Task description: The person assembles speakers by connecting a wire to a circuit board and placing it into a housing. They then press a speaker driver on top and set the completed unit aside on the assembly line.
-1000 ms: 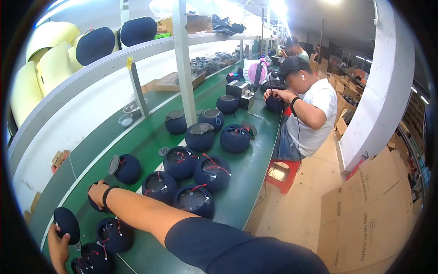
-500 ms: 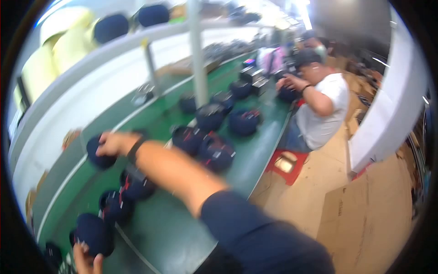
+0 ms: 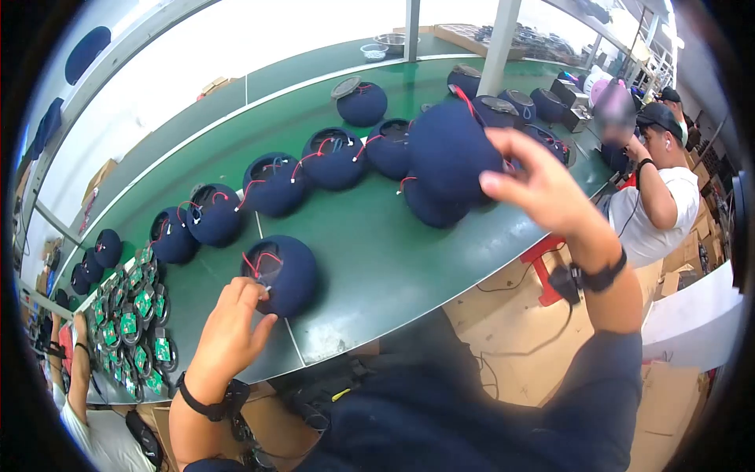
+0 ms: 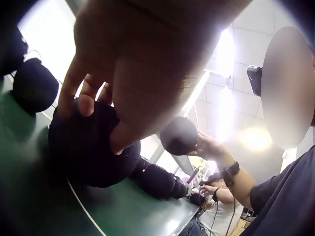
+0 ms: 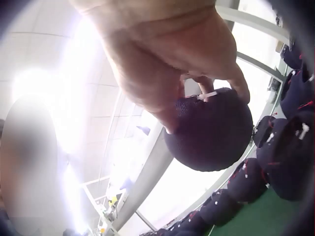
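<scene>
In the head view, my right hand (image 3: 543, 185) grips a round navy fabric-covered speaker housing (image 3: 448, 153) by its open side, thumb outside and fingers at the rim. The right wrist view shows this held housing (image 5: 211, 130) up in the air, a white connector by its opening. My left hand (image 3: 228, 334) holds the rim of another navy speaker housing (image 3: 295, 275) near the bench's front edge. Red wires show in its opening. In the left wrist view, that housing (image 4: 93, 147) sits on the green bench, with fingers and thumb spread over its top.
A row of similar housings (image 3: 271, 185) with red wires runs along the green bench (image 3: 362, 259). At the left lie several round parts with green circuit boards (image 3: 130, 322). A person in a white shirt (image 3: 657, 212) works at the right; another person's arm (image 3: 79, 370) shows at far left.
The head view has turned left, bringing the circuit boards into sight. My right hand has lifted a housing and carried it nearer. My left hand now holds a housing near the bench's front edge.
</scene>
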`<state>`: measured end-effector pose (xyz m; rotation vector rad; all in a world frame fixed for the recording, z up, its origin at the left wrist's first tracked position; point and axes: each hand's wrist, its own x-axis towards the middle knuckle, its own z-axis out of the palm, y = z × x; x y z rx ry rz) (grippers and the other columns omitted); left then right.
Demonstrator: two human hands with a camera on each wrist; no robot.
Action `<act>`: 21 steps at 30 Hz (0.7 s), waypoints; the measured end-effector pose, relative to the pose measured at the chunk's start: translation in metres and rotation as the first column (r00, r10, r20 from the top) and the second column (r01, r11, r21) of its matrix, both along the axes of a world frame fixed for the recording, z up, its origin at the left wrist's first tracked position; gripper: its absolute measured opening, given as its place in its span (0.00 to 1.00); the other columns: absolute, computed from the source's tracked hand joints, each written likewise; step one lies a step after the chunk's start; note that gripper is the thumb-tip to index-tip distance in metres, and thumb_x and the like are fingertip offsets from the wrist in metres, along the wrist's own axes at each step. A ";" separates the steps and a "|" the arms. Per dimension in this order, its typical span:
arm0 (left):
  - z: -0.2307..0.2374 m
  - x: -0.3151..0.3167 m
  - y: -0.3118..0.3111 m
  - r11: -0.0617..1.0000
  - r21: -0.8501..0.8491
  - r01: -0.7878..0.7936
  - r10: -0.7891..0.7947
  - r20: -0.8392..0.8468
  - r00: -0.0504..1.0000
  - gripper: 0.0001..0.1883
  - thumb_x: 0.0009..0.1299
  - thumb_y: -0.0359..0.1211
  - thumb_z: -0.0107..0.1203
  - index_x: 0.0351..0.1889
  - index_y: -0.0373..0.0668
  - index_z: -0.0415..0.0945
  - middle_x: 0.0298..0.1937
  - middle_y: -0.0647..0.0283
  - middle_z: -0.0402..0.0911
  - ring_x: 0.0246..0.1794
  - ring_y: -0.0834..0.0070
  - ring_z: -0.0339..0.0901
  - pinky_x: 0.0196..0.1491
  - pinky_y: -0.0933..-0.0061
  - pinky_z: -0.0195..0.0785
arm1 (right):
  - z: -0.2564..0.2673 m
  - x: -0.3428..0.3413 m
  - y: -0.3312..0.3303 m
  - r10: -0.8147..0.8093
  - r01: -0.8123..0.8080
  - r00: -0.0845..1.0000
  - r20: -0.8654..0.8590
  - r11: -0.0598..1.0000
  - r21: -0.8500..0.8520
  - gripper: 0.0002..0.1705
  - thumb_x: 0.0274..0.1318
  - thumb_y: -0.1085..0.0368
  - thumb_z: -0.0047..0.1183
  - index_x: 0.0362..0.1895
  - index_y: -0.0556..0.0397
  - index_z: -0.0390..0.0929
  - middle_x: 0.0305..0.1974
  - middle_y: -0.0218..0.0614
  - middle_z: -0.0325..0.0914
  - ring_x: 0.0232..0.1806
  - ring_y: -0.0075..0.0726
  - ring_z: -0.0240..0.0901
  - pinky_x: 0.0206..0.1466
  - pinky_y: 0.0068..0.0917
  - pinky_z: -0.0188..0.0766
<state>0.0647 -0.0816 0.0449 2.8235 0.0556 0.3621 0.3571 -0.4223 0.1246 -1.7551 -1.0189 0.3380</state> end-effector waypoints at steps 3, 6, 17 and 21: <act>-0.003 0.013 -0.014 1.000 0.028 0.007 -0.006 -0.049 0.999 0.22 0.59 0.24 0.67 0.50 0.38 0.72 0.51 0.51 0.74 0.52 0.50 0.74 0.54 0.57 0.71 | -0.040 -0.038 -0.052 -0.108 0.173 0.914 0.391 0.976 -0.134 0.23 0.58 0.62 0.69 0.53 0.54 0.74 0.66 0.46 0.69 0.70 0.49 0.64 0.72 0.45 0.61; -0.007 0.033 -0.026 0.999 0.023 0.023 -0.022 -0.039 0.999 0.21 0.60 0.24 0.67 0.50 0.38 0.73 0.52 0.51 0.73 0.53 0.50 0.74 0.55 0.57 0.70 | -0.062 -0.069 -0.076 -0.065 0.198 0.895 0.440 0.945 -0.262 0.21 0.56 0.63 0.69 0.50 0.54 0.74 0.69 0.50 0.64 0.74 0.63 0.55 0.77 0.50 0.52; -0.029 0.130 -0.058 0.984 0.095 0.150 -0.163 0.149 0.975 0.29 0.63 0.25 0.66 0.63 0.35 0.72 0.57 0.50 0.73 0.54 0.50 0.72 0.58 0.56 0.69 | -0.092 -0.057 -0.127 -0.308 0.527 0.758 0.575 0.809 -0.261 0.24 0.54 0.62 0.68 0.52 0.58 0.73 0.64 0.51 0.66 0.69 0.62 0.59 0.71 0.50 0.59; -0.035 0.144 -0.063 0.981 0.099 0.167 -0.183 0.180 0.967 0.29 0.63 0.25 0.66 0.64 0.35 0.72 0.57 0.49 0.72 0.56 0.50 0.71 0.59 0.56 0.69 | -0.115 0.006 -0.151 -0.400 0.666 0.655 0.642 0.706 -0.240 0.26 0.54 0.65 0.68 0.55 0.59 0.74 0.65 0.51 0.66 0.71 0.63 0.57 0.73 0.48 0.61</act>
